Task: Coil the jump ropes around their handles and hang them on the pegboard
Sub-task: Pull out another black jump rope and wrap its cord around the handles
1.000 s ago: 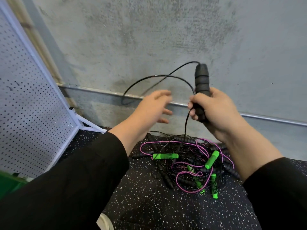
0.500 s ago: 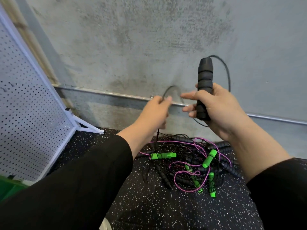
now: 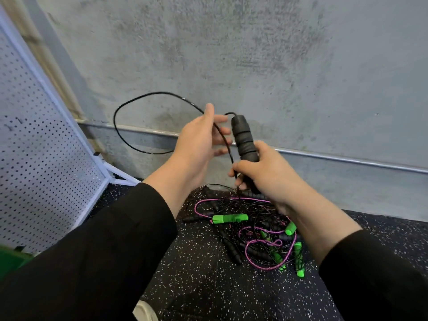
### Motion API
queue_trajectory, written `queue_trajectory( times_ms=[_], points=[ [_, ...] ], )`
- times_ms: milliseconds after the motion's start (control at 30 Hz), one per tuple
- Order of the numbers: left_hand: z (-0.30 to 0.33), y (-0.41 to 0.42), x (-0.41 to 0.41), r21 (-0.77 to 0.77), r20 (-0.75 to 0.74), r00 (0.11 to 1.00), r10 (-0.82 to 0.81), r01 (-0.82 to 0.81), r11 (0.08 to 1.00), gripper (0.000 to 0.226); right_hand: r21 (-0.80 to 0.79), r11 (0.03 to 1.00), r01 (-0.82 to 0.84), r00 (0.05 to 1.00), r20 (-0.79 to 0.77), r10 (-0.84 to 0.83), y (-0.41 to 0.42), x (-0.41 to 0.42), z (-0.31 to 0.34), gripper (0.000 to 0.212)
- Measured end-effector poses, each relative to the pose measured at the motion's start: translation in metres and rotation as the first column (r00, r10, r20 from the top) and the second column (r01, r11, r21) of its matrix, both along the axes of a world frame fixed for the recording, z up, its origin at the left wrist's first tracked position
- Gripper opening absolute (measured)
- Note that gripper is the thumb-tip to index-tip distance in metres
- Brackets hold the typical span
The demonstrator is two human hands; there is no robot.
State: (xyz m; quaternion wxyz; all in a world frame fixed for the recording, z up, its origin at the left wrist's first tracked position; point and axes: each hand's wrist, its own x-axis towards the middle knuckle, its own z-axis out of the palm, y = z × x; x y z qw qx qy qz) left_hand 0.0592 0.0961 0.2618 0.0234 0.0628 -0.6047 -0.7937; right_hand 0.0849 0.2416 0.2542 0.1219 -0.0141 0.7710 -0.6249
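Observation:
My right hand (image 3: 271, 177) grips the lower part of a black foam jump-rope handle (image 3: 244, 140) and holds it upright in front of the wall. Its thin black cord (image 3: 129, 144) leaves the handle top and swings out in a wide loop to the left. It then crosses my left hand (image 3: 199, 140) and runs down to my right fist. My left hand is just left of the handle, with spread fingers touching the cord. The white pegboard (image 3: 34, 158) leans at the left.
On the speckled black floor below my hands lies a tangled pile of jump ropes (image 3: 254, 230), with black and pink cords and green (image 3: 229, 218) and black handles. A grey wall with a metal rail (image 3: 347, 158) is close ahead. A green object (image 3: 9, 262) sits at the lower left.
The cord loop has swung from the right of the handle over to the left. My left hand rose and opened beside the handle, and the handle tilted slightly left.

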Motion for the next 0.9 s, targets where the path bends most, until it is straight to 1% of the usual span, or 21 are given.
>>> queue_trajectory(
  times_ms=[33,67,100,133,167,200,233,333,367,433,467,500,533,600,667,733,800,833,900],
  points=[
    [-0.003,-0.001,0.001,-0.137,0.035,0.999,-0.031,0.036,0.990,0.048,-0.008,0.999,0.038,0.999,-0.026,-0.038,0.003,-0.003,0.002,0.026],
    [-0.009,-0.003,0.003,-0.263,0.066,0.994,-0.084,0.098,0.960,0.051,-0.020,0.997,0.071,0.996,-0.049,-0.072,0.006,-0.005,0.004,0.024],
    [-0.013,-0.004,0.005,-0.382,0.093,0.981,-0.168,0.191,0.904,0.051,-0.035,0.995,0.099,0.993,-0.067,-0.101,0.009,-0.007,0.007,0.023],
    [-0.019,-0.005,0.009,-0.489,0.125,0.954,-0.273,0.299,0.819,0.049,-0.054,0.992,0.118,0.990,-0.076,-0.121,0.012,-0.008,0.010,0.021],
    [-0.025,-0.005,0.012,-0.576,0.165,0.913,-0.374,0.397,0.714,0.048,-0.078,0.989,0.129,0.988,-0.078,-0.135,0.014,-0.009,0.012,0.020],
    [-0.029,-0.004,0.016,-0.631,0.202,0.870,-0.450,0.467,0.619,0.048,-0.101,0.985,0.136,0.987,-0.077,-0.144,0.017,-0.010,0.015,0.019],
    [-0.035,-0.002,0.018,-0.649,0.231,0.835,-0.499,0.515,0.560,0.045,-0.124,0.982,0.142,0.986,-0.074,-0.151,0.019,-0.010,0.016,0.018],
    [-0.039,0.006,0.021,-0.567,0.274,0.762,-0.587,0.621,0.542,0.032,-0.190,0.970,0.151,0.984,-0.063,-0.166,0.023,-0.011,0.020,0.019],
    [-0.038,0.008,0.021,-0.578,0.277,0.752,-0.599,0.628,0.521,0.029,-0.218,0.963,0.159,0.983,-0.055,-0.175,0.024,-0.012,0.020,0.020],
    [-0.035,0.011,0.019,-0.653,0.252,0.777,-0.577,0.577,0.491,0.021,-0.280,0.943,0.178,0.981,-0.028,-0.193,0.028,-0.014,0.020,0.024],
    [-0.034,0.012,0.018,-0.676,0.223,0.807,-0.546,0.532,0.510,0.018,-0.291,0.939,0.185,0.980,-0.017,-0.199,0.030,-0.015,0.020,0.026],
    [-0.032,0.013,0.016,-0.667,0.183,0.843,-0.506,0.485,0.565,0.018,-0.276,0.942,0.191,0.979,-0.014,-0.202,0.033,-0.016,0.019,0.028],
    [-0.030,0.014,0.015,-0.626,0.145,0.879,-0.453,0.436,0.646,0.019,-0.228,0.954,0.193,0.979,-0.015,-0.202,0.036,-0.016,0.018,0.029],
    [-0.026,0.012,0.010,-0.489,0.095,0.940,-0.329,0.332,0.807,0.022,-0.039,0.985,0.169,0.985,-0.025,-0.170,0.043,-0.018,0.011,0.033],
    [-0.022,0.008,0.006,-0.343,0.070,0.965,-0.253,0.262,0.902,0.024,0.139,0.986,0.090,0.996,-0.012,-0.090,0.046,-0.016,0.006,0.038],
    [-0.020,0.003,0.003,-0.249,0.040,0.974,-0.222,0.225,0.942,0.023,0.249,0.969,-0.011,1.000,0.018,0.006,0.045,-0.014,0.002,0.045],
    [-0.018,0.002,0.003,-0.223,0.020,0.982,-0.186,0.185,0.957,0.022,0.370,0.928,-0.049,0.999,0.001,0.053,0.042,-0.013,0.002,0.040],
    [-0.018,0.002,0.003,-0.213,0.018,0.984,-0.175,0.174,0.961,0.022,0.410,0.912,-0.020,0.999,-0.037,0.038,0.041,-0.014,0.003,0.036],
    [-0.014,0.001,0.005,-0.210,0.028,0.979,-0.202,0.203,0.956,0.025,0.416,0.906,0.076,0.992,-0.123,-0.027,0.042,-0.018,0.004,0.029]
  ],
)
